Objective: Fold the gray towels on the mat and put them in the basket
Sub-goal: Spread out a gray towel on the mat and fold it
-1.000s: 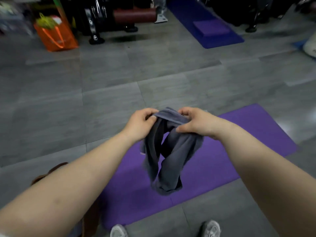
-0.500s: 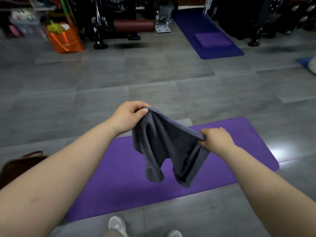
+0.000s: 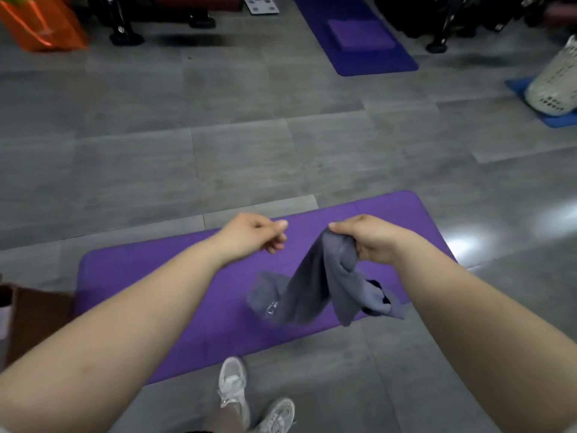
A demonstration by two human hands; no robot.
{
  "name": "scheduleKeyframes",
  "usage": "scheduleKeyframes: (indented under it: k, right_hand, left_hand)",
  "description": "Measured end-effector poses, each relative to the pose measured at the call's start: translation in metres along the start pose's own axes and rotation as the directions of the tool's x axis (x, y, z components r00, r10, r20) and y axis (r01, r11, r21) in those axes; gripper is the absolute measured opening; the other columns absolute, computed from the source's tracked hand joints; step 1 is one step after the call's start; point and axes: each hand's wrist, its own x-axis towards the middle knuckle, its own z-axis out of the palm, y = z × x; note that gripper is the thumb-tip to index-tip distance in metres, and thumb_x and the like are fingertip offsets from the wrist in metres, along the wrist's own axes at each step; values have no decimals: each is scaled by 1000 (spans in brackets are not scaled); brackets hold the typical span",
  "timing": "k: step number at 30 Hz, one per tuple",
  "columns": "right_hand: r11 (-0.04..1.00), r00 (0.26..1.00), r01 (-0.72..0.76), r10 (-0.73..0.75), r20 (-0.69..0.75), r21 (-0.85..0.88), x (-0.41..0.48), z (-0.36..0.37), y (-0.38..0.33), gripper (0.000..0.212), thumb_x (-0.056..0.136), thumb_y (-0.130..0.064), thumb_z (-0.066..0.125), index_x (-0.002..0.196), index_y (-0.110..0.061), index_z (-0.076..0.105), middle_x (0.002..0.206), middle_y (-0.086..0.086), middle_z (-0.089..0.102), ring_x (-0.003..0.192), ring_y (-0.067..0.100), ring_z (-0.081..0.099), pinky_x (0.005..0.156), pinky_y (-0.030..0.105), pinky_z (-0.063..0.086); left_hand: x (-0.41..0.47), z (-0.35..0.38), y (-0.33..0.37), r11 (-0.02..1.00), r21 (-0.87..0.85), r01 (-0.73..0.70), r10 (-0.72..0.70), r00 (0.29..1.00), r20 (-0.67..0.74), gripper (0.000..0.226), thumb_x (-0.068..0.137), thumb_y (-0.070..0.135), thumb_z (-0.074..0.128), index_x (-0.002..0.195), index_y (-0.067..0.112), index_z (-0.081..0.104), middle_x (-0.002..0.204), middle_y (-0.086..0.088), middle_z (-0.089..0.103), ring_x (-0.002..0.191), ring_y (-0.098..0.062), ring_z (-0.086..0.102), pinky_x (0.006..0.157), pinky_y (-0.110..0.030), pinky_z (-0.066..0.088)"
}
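Note:
My right hand grips one end of a gray towel. The towel hangs down bunched and twisted over the purple mat, its lower end blurred just above the mat's right half. My left hand hovers to the left of the towel, apart from it, with fingers loosely curled and nothing in them. A white perforated basket stands far off at the right edge on a small blue mat.
A brown container shows at the left edge beside the mat. My white shoes stand on the gray floor in front of the mat. Farther back lie another purple mat, an orange bag and black gym equipment.
My left hand has let go of the towel, which now hangs from my right hand alone. The view has tilted down and the white basket has come into sight.

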Motion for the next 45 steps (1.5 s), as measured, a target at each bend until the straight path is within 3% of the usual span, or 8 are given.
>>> scheduleKeyframes:
  k: [11, 17, 21, 24, 29, 34, 40, 45]
  right_hand:
    - [825, 995, 85, -99, -5, 559, 15, 3, -34, 16, 98, -19, 38, 102, -9, 50, 85, 8, 57, 74, 17, 58, 52, 22, 54]
    - [968, 865, 190, -244, -439, -163, 29, -40, -32, 52, 90, -30, 53, 45, -13, 33, 56, 5, 37, 62, 22, 41, 61, 29, 35]
    - [764, 757, 138, -492, -430, -630, 47, -85, -21, 45, 92, -39, 46, 81, -3, 71, 115, 11, 52, 117, 30, 36, 97, 31, 29]
    - [754, 756, 416, -598, -268, -509, 66, -121, -14, 37, 93, -25, 49, 89, 3, 72, 124, 9, 56, 115, 11, 45, 94, 19, 31]
    - [894, 892, 449, -449, 50, 10, 83, -171, 4, 50, 90, -30, 53, 43, -14, 57, 43, -10, 52, 42, -4, 42, 62, 17, 34]
    - [803, 854, 499, -391, 342, -327, 98, -173, 26, 37, 78, -12, 69, 65, -25, 37, 64, -8, 39, 60, 6, 35, 56, 21, 29]
    - [650, 902, 429, -341, 265, -627, 162, -181, 69, 38, 80, -8, 59, 96, -23, 28, 99, -3, 48, 70, 21, 46, 68, 25, 33]
    - [515, 970, -55, -174, -167, -855, 231, -232, 119, 20, 87, -1, 36, 92, -7, 55, 110, 20, 62, 89, 33, 54, 72, 32, 40]
  left_hand:
    - [52, 43, 20, 978, 176, -109, 129, 986, -102, 8, 86, 18, 58, 85, 15, 52, 84, -8, 61, 79, -19, 54, 58, -13, 36]
    - [79, 41, 58, 971, 186, -150, 150, 989, 12, 18, 94, 15, 42, 77, 16, 48, 67, 0, 50, 66, -9, 45, 62, -21, 35]
    - [95, 56, 93, 937, 303, -171, 151, 984, 90, 20, 84, 26, 62, 68, 25, 49, 67, 7, 51, 60, 1, 45, 59, -13, 36]
    - [108, 78, 106, 914, 368, -171, 161, 985, 58, 28, 76, 17, 71, 65, 31, 49, 65, 11, 51, 55, 6, 46, 57, -11, 34]
    - [121, 97, 122, 948, 259, -188, 237, 956, -173, 22, 80, 7, 65, 73, 27, 58, 53, 32, 60, 58, 20, 52, 62, 1, 38]
    - [126, 102, 102, 952, 295, -82, 163, 951, -261, 11, 80, 10, 66, 89, 14, 71, 55, 38, 58, 61, 27, 51, 65, 5, 37]
    - [141, 101, 43, 962, 262, 78, 1, 958, -288, 22, 80, 12, 66, 68, 30, 62, 49, 45, 52, 59, 29, 49, 62, 8, 35]
    - [169, 100, -6, 897, 423, 130, 12, 949, -316, 5, 79, 16, 67, 81, 19, 70, 64, 22, 66, 58, 17, 53, 54, 6, 35]
